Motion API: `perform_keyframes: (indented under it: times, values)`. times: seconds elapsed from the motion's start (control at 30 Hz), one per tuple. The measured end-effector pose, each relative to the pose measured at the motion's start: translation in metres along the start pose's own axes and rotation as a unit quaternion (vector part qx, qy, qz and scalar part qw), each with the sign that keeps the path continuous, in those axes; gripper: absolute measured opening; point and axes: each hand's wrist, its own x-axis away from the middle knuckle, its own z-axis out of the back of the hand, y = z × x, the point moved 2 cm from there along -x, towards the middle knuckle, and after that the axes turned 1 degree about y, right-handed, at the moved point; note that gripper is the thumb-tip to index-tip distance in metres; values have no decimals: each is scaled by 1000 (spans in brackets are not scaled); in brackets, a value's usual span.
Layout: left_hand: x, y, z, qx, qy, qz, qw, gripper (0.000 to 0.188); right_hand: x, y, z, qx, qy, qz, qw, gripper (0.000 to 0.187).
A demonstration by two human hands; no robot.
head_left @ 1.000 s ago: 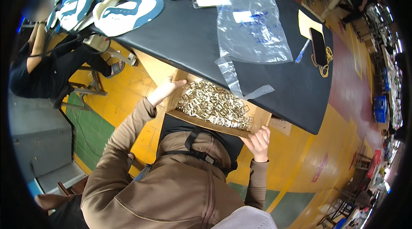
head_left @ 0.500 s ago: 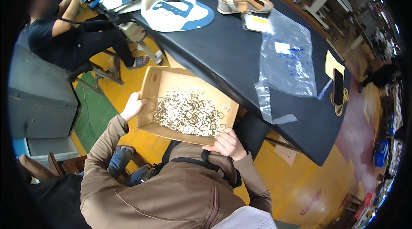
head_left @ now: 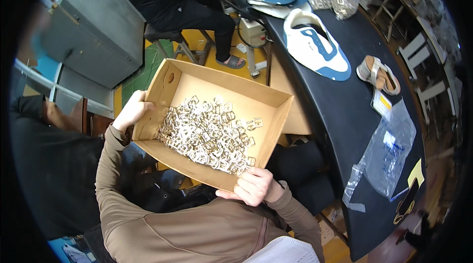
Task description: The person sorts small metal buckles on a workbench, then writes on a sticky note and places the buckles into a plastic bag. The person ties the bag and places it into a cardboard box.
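Your left hand (head_left: 132,110)'s pinching the cardboard box (head_left: 229,79)'s left wall, right hand (head_left: 255,186) its near right corner. Metal buckles (head_left: 207,137) are heaped inside; box is left of the bench (head_left: 342,120), looks like it's not set down yet.

Lighting: bright, even, apparently from overhead. Glare: dense white sparkle on the metal buckles (head_left: 212,135), centre; streaked reflections on the clear plastic bag (head_left: 401,132), 3 o'clock; soft sheen on the black worktop (head_left: 322,103). Highlights: white shoe (head_left: 313,48), 1 o'clock, very pale. Shadow: cardboard box (head_left: 231,78), inner walls darker than its floor; deep darkness beneath the worktop, 4 o'clock. Distortion: fisheye; worktop edge bowed; black vignette around the rim. Focus: centre fairly crisp; smeared patch at 10 o'clock; background soft at 2 o'clock.
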Motion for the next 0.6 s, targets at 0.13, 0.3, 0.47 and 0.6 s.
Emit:
perform_keyframes:
  times: [0.13, 0.3, 0.47, 0.6]
  values:
    - [19, 49, 13, 87, 19, -2, 996, 36, -36, -1, 55, 33, -23, 13, 999, 63]
    - [25, 149, 8, 123, -54, -79, 988, 30, -58, -25, 137, 137, 3, 19, 990, 65]
    - [26, 262, -52, 158, -196, -150, 956, 28, -57, -94, 241, 266, -3, -47, 963, 60]
    - [28, 352, -120, 105, -353, -244, 897, 30, -45, -184, 283, 395, -7, -130, 909, 54]
